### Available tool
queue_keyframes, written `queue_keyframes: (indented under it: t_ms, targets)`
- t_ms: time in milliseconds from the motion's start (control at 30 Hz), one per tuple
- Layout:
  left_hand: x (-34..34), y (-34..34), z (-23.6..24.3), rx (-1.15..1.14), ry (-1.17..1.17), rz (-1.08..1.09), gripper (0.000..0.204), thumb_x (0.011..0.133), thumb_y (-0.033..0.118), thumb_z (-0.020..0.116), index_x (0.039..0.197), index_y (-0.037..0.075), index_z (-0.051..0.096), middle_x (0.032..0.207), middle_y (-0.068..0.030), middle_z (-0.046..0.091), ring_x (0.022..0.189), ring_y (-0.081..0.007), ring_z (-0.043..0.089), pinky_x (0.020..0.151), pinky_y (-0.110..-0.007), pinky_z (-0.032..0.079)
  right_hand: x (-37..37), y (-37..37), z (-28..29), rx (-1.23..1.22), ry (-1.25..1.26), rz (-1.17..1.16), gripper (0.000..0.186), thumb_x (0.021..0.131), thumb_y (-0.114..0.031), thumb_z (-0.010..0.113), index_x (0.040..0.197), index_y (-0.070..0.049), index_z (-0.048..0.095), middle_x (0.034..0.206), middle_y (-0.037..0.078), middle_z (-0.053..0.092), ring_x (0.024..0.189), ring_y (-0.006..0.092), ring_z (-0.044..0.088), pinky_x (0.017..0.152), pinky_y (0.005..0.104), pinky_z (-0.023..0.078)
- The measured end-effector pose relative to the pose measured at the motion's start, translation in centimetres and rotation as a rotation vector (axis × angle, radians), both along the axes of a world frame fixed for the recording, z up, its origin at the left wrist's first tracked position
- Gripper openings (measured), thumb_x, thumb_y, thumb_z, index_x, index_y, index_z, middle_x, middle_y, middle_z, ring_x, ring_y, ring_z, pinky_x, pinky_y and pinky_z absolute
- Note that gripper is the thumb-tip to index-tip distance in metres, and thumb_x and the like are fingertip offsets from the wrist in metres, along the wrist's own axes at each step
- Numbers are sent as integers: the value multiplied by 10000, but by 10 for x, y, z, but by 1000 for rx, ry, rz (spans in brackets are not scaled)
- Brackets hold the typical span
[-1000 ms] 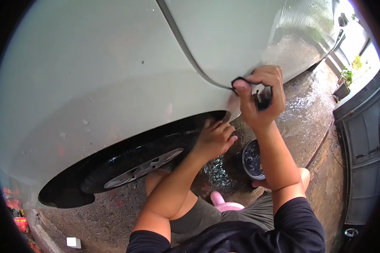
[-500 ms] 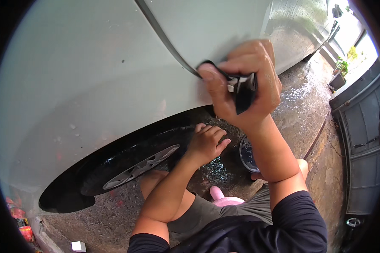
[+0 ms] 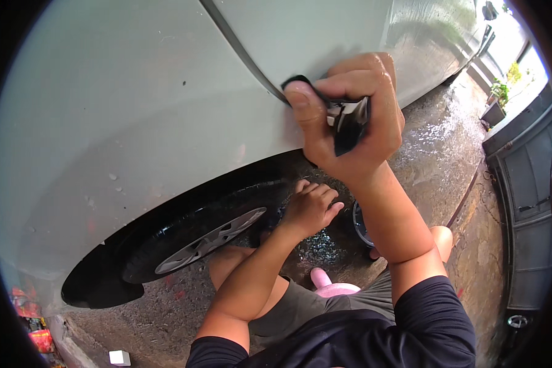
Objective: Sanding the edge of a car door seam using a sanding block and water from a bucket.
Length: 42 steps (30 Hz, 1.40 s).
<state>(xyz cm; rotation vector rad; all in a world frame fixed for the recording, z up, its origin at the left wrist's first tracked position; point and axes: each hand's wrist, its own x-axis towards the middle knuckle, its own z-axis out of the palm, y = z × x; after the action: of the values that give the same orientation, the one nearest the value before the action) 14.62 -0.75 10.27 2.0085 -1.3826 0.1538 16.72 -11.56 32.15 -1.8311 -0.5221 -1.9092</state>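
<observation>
My right hand [image 3: 379,122] is closed around a black object [image 3: 349,136] with shiny silvery parts, too hidden to identify, and presses against the pale car body [image 3: 135,86] just above the wheel arch, beside a panel seam. My left hand [image 3: 313,208] is lower, near the black tyre [image 3: 208,211] and silver wheel rim [image 3: 224,227], with fingers loosely bent, thumb apart and no visible thing held; whether it touches the tyre I cannot tell. A round bucket [image 3: 360,224] is mostly hidden behind my right forearm.
A pink plastic seat [image 3: 340,288] is beneath me on wet concrete [image 3: 435,153]. A grey metal gate [image 3: 521,233] stands on the right, with a potted plant [image 3: 497,104] farther back. A small white block [image 3: 119,358] and red items [image 3: 40,340] lie at lower left.
My right hand has moved up and left along the car body, still gripping the black object. My left hand has drawn back a little from the arch edge, its fingers slightly more bent.
</observation>
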Motion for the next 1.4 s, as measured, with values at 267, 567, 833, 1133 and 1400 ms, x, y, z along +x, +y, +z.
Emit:
queue_keyframes:
  t_ms: [267, 567, 833, 1133, 1400]
  targets:
    - [-4, 5, 4, -3, -10, -50, 220, 930, 313, 765, 1013, 114, 716, 989, -70, 730, 990, -266, 699, 994, -471, 430, -3, 9, 9, -79, 22, -16, 273, 823, -35, 896, 910, -29, 637, 788, 79, 609, 708, 205, 534, 658, 303, 437]
    - [-6, -3, 12, 34, 83, -138, 213, 940, 270, 767, 1038, 85, 731, 1007, -89, 746, 988, -287, 704, 979, -448, 430, -44, -30, -90, 350, 267, 47, 212, 902, -11, 843, 930, -4, 633, 835, 55, 613, 750, 123, 568, 684, 263, 460]
    - [-34, -11, -2, 4, 192, -237, 207, 919, 259, 798, 1007, 75, 762, 1002, -85, 777, 943, -287, 734, 911, -435, 460, -125, -78, -184, 939, 531, -121, 184, 1009, -172, 787, 987, -54, 647, 774, -72, 581, 697, 2, 503, 582, 205, 396]
    - [-8, 4, 10, -20, 137, -100, 236, 958, 289, 749, 1050, 73, 732, 1021, -76, 749, 973, -284, 710, 928, -455, 446, -51, -23, -101, 548, 328, 22, 243, 872, -131, 903, 961, -18, 708, 786, 55, 691, 695, 110, 639, 637, 275, 531]
    - [5, 19, 13, -21, 41, 74, 241, 977, 332, 733, 1054, 104, 722, 1033, -72, 740, 968, -276, 708, 952, -442, 444, -13, -3, -17, 61, 89, -1, 231, 809, -60, 914, 892, -34, 699, 761, 81, 656, 626, 211, 629, 577, 314, 511]
